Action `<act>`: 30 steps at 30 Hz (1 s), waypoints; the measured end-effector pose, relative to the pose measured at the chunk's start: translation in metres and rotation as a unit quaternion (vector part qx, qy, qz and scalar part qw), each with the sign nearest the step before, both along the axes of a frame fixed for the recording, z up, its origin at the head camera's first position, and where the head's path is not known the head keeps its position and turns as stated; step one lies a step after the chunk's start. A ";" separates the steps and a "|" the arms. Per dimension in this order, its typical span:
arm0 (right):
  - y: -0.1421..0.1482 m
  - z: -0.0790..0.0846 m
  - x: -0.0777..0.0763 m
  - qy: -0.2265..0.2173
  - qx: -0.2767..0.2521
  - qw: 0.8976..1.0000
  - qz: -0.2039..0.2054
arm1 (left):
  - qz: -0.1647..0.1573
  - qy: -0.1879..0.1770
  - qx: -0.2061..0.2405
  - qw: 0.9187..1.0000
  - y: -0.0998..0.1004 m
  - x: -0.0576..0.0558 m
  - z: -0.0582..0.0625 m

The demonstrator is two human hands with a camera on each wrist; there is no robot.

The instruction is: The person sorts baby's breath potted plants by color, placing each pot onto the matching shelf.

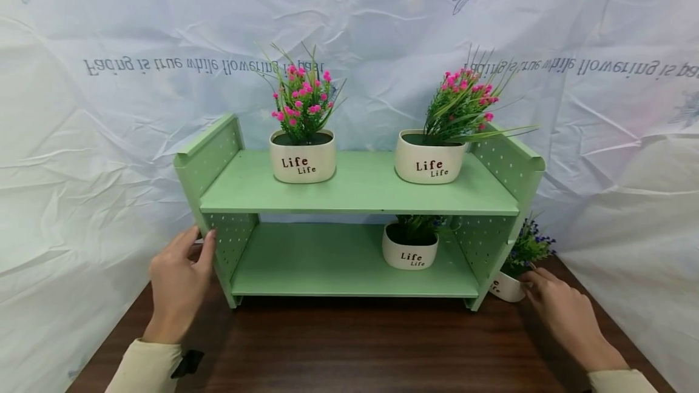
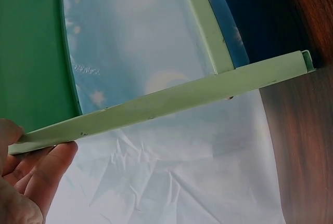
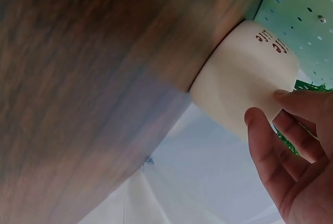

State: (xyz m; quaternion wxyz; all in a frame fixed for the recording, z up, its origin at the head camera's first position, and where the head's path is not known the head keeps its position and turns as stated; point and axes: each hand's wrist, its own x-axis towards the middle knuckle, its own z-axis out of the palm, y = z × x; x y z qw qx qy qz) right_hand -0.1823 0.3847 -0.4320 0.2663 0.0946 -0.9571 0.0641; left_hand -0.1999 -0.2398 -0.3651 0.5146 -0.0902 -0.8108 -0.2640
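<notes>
A green two-tier metal shelf [image 1: 360, 199] stands on the table. My left hand [image 1: 182, 278] grips the front edge of its left side panel [image 2: 156, 102], thumb on one face and fingers on the other. At the shelf's right, a white oval flowerpot [image 1: 508, 288] with blue-purple flowers [image 1: 530, 244] stands on the table, partly hidden behind the side panel. My right hand [image 1: 562, 308] pinches this pot's rim at its right end. In the right wrist view, the pot [image 3: 234, 73] shows its "Life" lettering, and my fingertips [image 3: 253, 115] lie at the rim.
Two white pots with pink flowers, one at left [image 1: 303, 162] and one at right [image 1: 429, 164], sit on the upper tier. A third pot [image 1: 409, 253] stands on the lower tier, right of centre. A creased pale cloth [image 1: 360, 29] hangs behind and beside the dark wooden table [image 1: 349, 344].
</notes>
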 end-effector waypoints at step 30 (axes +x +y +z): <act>0.000 -0.002 0.002 -0.018 0.026 0.999 -0.008 | 0.011 -0.005 0.006 1.000 0.001 0.000 -0.002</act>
